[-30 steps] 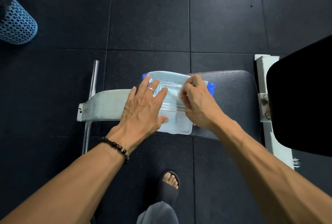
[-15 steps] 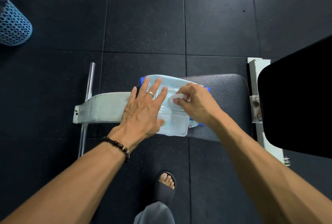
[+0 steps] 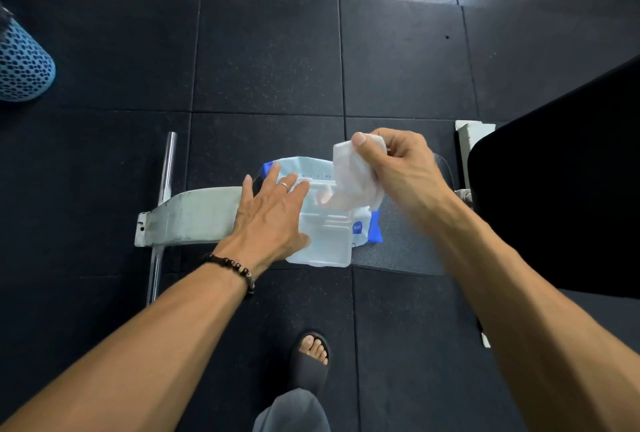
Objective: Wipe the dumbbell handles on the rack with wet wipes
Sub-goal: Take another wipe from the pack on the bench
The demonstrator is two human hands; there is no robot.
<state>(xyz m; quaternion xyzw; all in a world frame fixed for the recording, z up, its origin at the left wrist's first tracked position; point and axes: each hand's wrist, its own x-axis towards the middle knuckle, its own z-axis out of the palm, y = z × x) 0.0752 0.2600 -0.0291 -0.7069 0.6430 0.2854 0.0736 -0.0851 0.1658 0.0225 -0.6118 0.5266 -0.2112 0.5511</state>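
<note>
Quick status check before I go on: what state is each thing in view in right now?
White and blue wet wipe pack: lying on the black padded bench seat, flip lid open.
White wet wipe: partly pulled out, lower end at the pack's opening.
Left hand: flat, pressing the pack down.
Right hand: pinching the wipe's top.

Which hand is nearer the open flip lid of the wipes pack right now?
Left. The left hand lies flat on the wipes pack, right beside the flip lid. The right hand is raised above the pack, pinching a wet wipe.
</note>
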